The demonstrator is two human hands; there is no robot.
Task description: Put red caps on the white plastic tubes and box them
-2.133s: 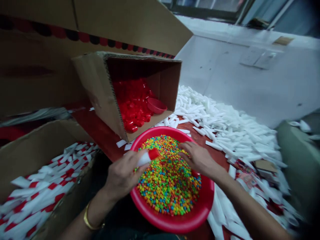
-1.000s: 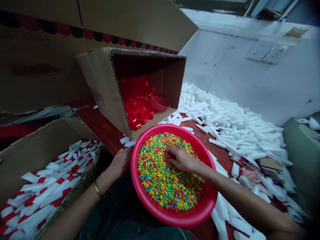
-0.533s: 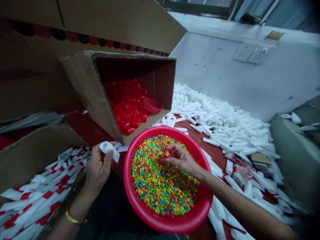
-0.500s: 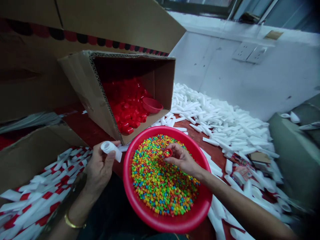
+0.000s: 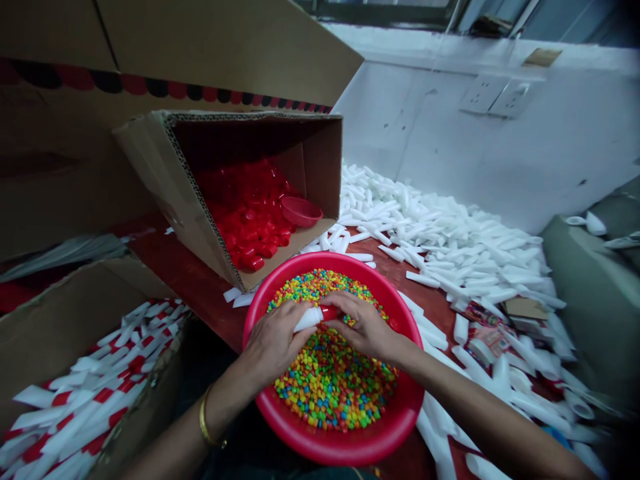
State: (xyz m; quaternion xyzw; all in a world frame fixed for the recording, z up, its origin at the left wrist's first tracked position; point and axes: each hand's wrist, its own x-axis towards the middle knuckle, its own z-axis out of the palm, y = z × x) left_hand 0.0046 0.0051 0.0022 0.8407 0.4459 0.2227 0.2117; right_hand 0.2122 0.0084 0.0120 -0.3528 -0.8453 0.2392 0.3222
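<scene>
Head view:
Left hand (image 5: pixel 273 343): closed around white tube (image 5: pixel 307 319), tube angled toward the right hand.
Right hand (image 5: pixel 363 327): fingertips pinching red cap (image 5: pixel 330 311) at the tube's mouth.
Red bowl (image 5: pixel 350 447): directly beneath both hands, likely catching spilled candies (image 5: pixel 335 387).
Tipped carton (image 5: pixel 200 200): beyond the hands, mouth facing them.

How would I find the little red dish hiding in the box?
Look at the tipped cardboard box behind the big red bowl. Inside, right of the heap of red caps, sits a small red dish; it alone is wide, round and open.
</scene>
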